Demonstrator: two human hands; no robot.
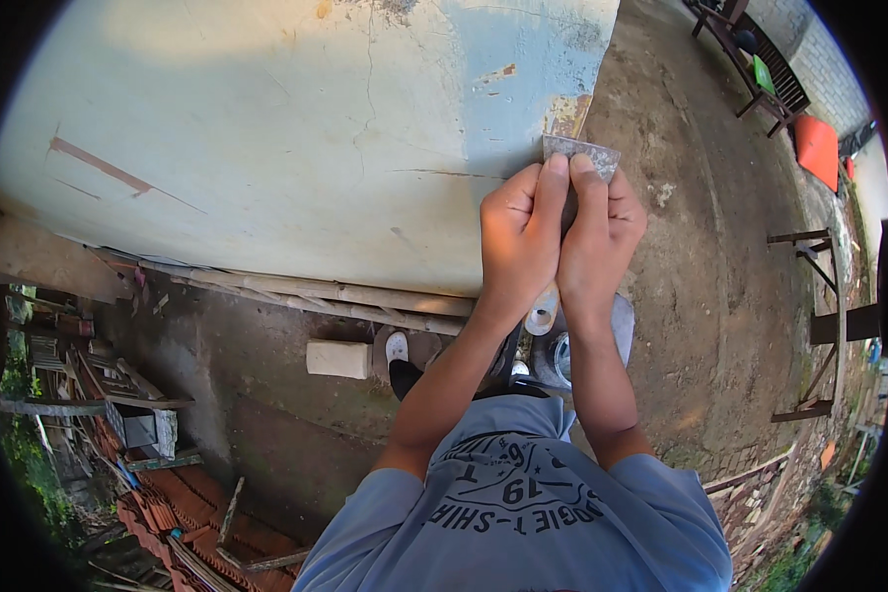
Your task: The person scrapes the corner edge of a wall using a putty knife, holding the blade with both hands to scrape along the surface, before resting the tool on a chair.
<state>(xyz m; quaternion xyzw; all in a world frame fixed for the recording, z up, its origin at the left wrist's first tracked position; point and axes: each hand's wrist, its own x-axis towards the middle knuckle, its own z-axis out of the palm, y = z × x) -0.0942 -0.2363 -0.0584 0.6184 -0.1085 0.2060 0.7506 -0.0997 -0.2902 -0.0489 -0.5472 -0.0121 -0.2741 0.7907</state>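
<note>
My left hand (519, 232) and my right hand (600, 232) are pressed together around a scraper (582, 153). Its flat, stained metal blade sticks out beyond my fingers, and both thumbs press on the blade. The rounded handle end with a hole shows between my wrists; the rest of the handle is hidden by my hands. The blade's far edge meets the corner of a pale painted wall (257, 148). Just beyond it, a peeled yellow-brown patch (566, 114) marks the wall's edge, beside a light blue painted strip.
Bamboo poles (316, 290) run along the wall's foot. A pale block (338, 358) lies on the ground by my foot. Below my forearms stands a grey container (560, 360). At far right are a dark bench (779, 69), an orange object (817, 150) and a wooden frame (829, 296).
</note>
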